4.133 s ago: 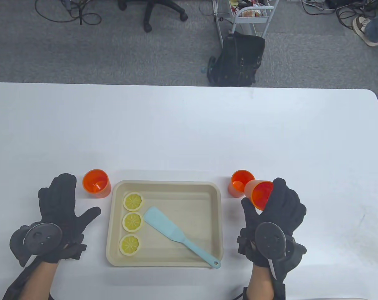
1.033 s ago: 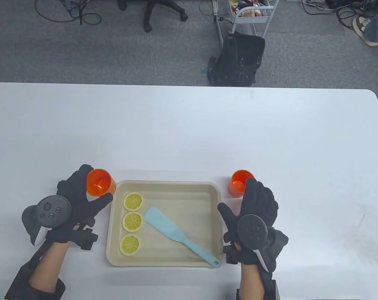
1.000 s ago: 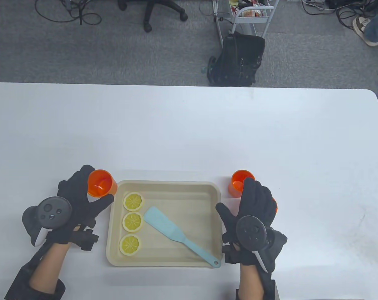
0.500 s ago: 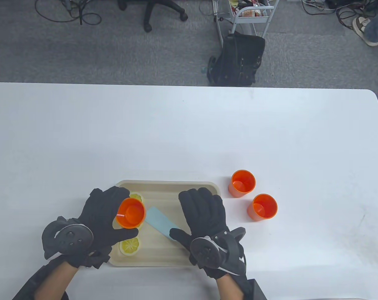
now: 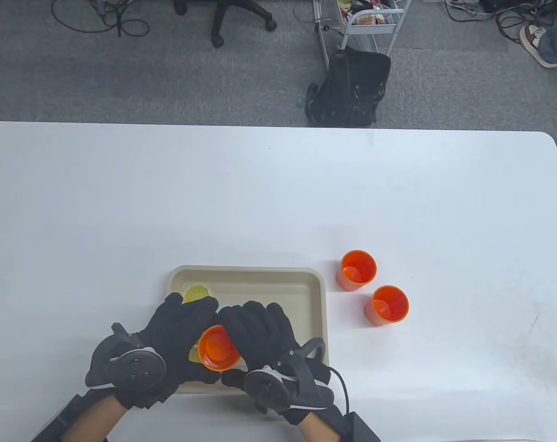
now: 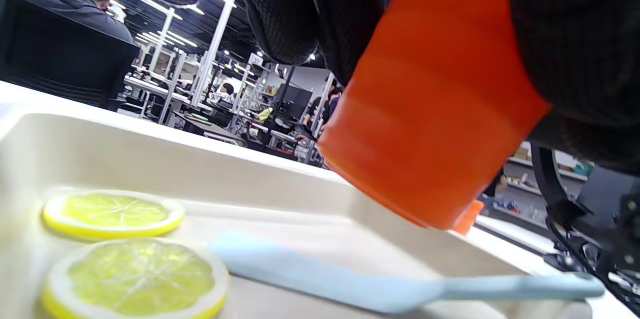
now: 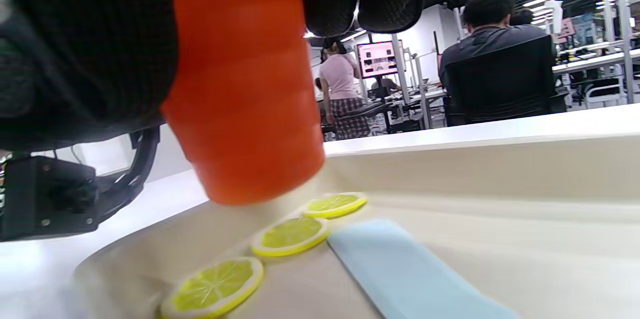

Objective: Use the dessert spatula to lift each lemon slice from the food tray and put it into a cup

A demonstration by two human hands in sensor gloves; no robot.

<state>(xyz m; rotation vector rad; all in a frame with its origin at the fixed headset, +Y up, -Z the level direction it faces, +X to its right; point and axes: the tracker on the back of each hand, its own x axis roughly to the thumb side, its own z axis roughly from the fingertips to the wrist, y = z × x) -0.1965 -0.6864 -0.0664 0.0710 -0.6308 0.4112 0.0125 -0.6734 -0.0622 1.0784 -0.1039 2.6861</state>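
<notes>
both hands over the near-left part of the food tray (image 5: 317, 294). left hand (image 5: 177, 336) grips an orange cup (image 5: 218, 347), fingers and thumb curled round its wall, cup held clear above the tray floor and tilted. right hand (image 5: 260, 334) sits against the same cup from the other side; wrist views show its fingers over the cup wall, so it looks like a grip too. three lemon slices (image 7: 290, 233) lie flat in a row along the tray's left side. light blue dessert spatula (image 6: 320, 276) lies flat on the tray floor just beside them, untouched. two more orange cups (image 5: 357, 269) stand upright on the desk (image 5: 278, 193) right of the tray.
</notes>
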